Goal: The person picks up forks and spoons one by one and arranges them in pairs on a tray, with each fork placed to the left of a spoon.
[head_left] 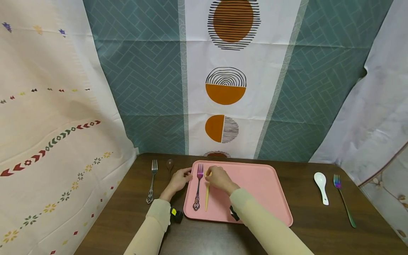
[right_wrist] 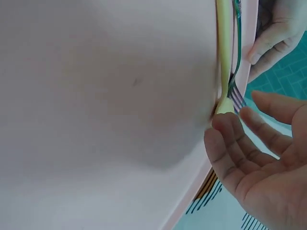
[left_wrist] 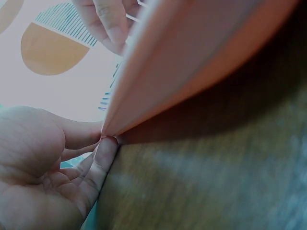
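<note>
A pink tray [head_left: 255, 184] lies on the dark wooden table [head_left: 318, 226]. A purple fork [head_left: 198, 187] lies on its left part, and a yellow spoon [head_left: 207, 198] is right beside it. My left hand [head_left: 180, 179] is at the tray's far left corner, its fingertips [left_wrist: 106, 143] touching the tray's rim [left_wrist: 192, 62]. My right hand [head_left: 218, 177] hovers over the yellow spoon's far end. In the right wrist view its fingers [right_wrist: 230, 132] are relaxed and spread, one fingertip at the yellow spoon's bowl [right_wrist: 224, 105], holding nothing.
On the table left of the tray lie a silver fork [head_left: 152, 180] and a brown spoon [head_left: 170, 164]. At the right lie a white spoon [head_left: 321, 186] and an iridescent fork [head_left: 344, 202]. Patterned cloth hangs behind and at both sides.
</note>
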